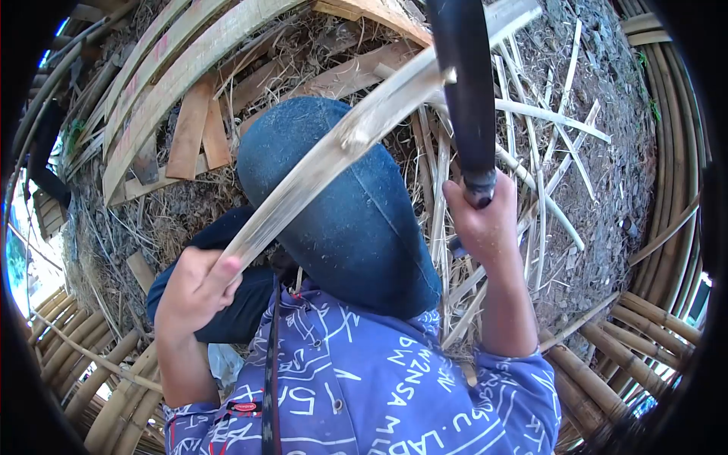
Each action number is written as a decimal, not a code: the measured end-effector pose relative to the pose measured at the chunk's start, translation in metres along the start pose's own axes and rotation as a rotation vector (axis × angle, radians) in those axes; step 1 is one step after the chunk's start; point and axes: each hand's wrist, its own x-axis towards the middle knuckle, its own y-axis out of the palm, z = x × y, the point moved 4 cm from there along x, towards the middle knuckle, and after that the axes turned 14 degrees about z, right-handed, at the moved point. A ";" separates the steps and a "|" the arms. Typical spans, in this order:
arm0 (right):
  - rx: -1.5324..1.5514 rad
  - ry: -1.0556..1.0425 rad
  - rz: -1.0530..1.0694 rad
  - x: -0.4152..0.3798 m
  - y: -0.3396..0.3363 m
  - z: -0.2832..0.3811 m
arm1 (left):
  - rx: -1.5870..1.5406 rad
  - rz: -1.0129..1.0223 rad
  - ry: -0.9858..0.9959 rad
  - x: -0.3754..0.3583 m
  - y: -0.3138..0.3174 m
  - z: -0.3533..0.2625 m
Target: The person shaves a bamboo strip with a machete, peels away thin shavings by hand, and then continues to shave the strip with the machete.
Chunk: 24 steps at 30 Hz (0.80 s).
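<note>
My left hand (201,292) is closed round the lower end of a long split bamboo strip (303,182), which slants up to the right across my bent knee. My right hand (483,216) grips the handle of a big dark-bladed knife (469,91), its blade pointing away from me. Near a small raised chip, the blade overlaps the upper part of the strip; whether they touch I cannot tell. The strip lies over my blue trousers (341,220).
Curved bamboo slats (182,72) and short flat wood pieces (191,129) lie at the upper left. Thin split sticks (550,117) litter the ground at the right. Bamboo poles (671,152) line the right side, with more poles (80,341) at the lower left.
</note>
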 end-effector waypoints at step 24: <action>0.283 0.118 0.001 0.005 -0.026 -0.018 | 0.058 -0.047 -0.064 0.012 0.010 -0.023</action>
